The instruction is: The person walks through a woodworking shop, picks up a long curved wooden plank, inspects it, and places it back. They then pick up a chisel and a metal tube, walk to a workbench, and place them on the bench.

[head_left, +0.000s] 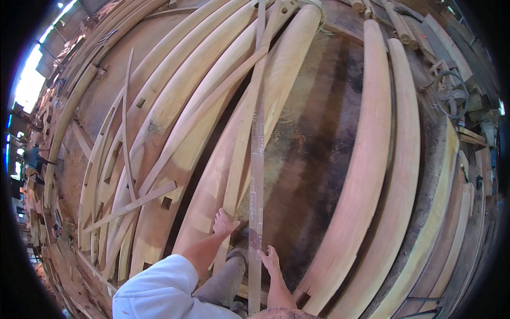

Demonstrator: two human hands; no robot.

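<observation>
Left hand [226,224]: on pale strip [243,151]
Right hand [270,259]: at long strip's [256,202] edge
Floor [319,133]: curved timbers [367,127] (smooth ones) toward right edge

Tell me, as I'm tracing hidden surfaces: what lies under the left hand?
A narrow pale batten runs beneath the left hand, showing above and below it. A smooth timber shows alongside; the stretch under the palm is covered.

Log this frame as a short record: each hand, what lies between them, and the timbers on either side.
Left hand: the left hand on the pale strip; grip unclear
Right hand: the right hand at the right edge of the brown strip; grip unclear
Between hands: brown strip
Left side: several curved timbers
Right side: long, pinkish curved timber, others beyond
</observation>
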